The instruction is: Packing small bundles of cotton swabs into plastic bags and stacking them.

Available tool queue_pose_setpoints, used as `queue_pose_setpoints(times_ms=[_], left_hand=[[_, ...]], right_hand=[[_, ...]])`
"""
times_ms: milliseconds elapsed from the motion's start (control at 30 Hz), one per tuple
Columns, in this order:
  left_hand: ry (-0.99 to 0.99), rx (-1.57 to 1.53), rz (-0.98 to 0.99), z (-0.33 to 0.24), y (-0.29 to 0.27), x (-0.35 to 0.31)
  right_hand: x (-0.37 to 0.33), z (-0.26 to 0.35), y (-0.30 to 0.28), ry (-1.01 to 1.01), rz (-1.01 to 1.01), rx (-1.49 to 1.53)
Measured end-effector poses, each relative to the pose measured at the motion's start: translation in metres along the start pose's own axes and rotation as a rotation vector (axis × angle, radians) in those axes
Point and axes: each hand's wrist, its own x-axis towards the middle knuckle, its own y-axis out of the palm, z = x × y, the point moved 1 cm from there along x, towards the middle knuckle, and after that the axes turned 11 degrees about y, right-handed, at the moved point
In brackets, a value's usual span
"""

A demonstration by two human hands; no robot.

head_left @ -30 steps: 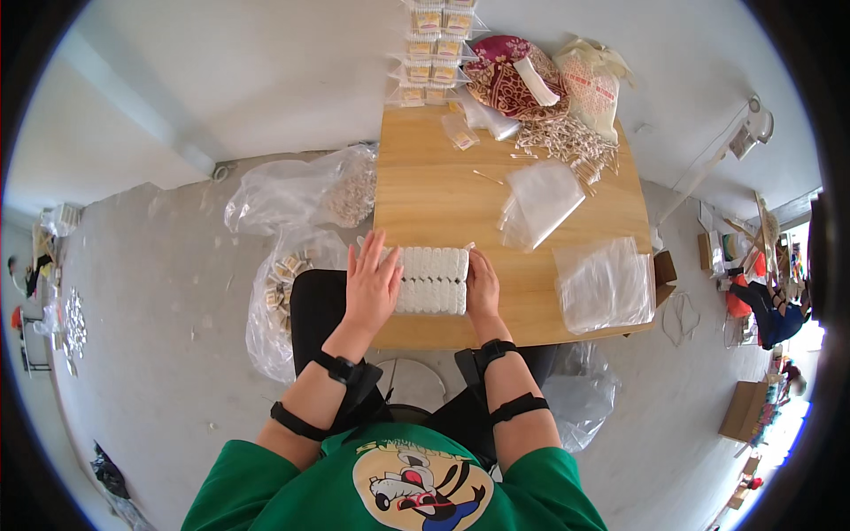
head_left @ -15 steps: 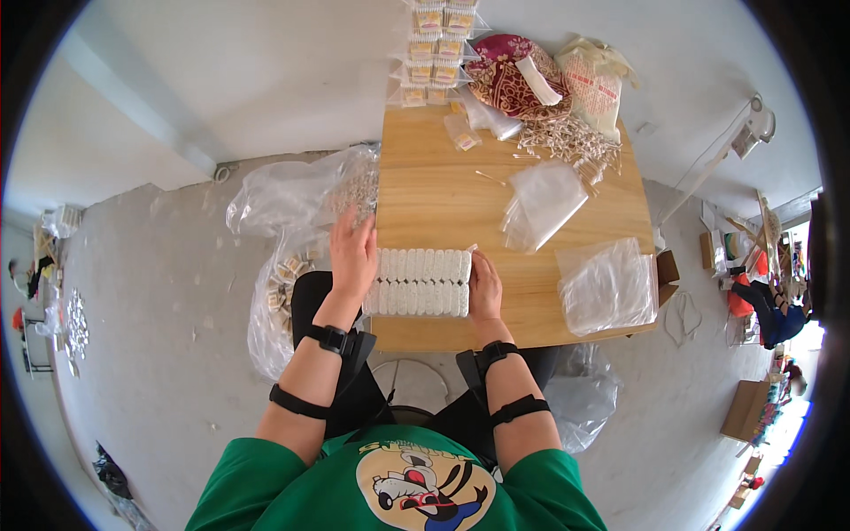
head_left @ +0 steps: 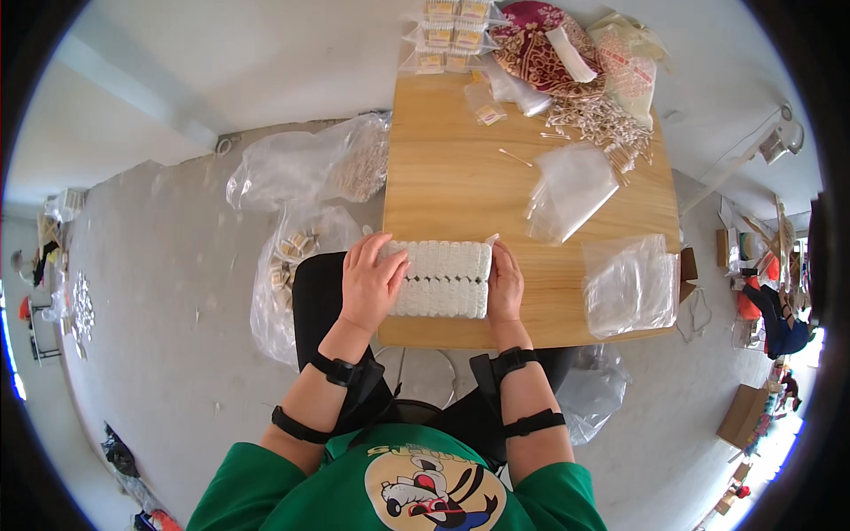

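Note:
A white block of cotton swab packs [head_left: 443, 279], in two rows with a dark zigzag seam between them, lies at the near edge of the table. My left hand [head_left: 370, 279] grips its left end, with fingers bent over the top corner. Against the right end presses my right hand [head_left: 505, 281], its fingers along the side and a bit of clear film sticking up by the fingertips. The block is held between both hands. Its underside is hidden.
On the wooden table [head_left: 460, 186] lie clear plastic bags [head_left: 630, 288], more bags [head_left: 571, 195] and loose cotton swabs [head_left: 611, 133]. Stacked swab packs [head_left: 452, 35] stand at the far left. A patterned cloth [head_left: 544, 53] sits behind. Filled clear sacks [head_left: 297, 257] rest on the floor at left.
My left hand has come down from the block's far left corner onto its left end, fingers now bent over it. The view has shifted, so the table appears farther right.

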Motion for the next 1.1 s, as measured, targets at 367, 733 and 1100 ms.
queue_pose_setpoints(times_ms=[367, 733, 1100], left_hand=[[-0.097, -0.006, 0.047, -0.004, -0.001, 0.003], [-0.118, 0.024, 0.073, -0.001, -0.001, 0.005], [-0.154, 0.041, 0.168, 0.0, -0.004, 0.006]], right_hand=[[-0.003, 0.009, -0.004, -0.004, -0.001, -0.087], [-0.004, 0.012, -0.004, 0.143, 0.053, -0.035], [-0.007, 0.003, -0.001, 0.172, 0.032, 0.057]])
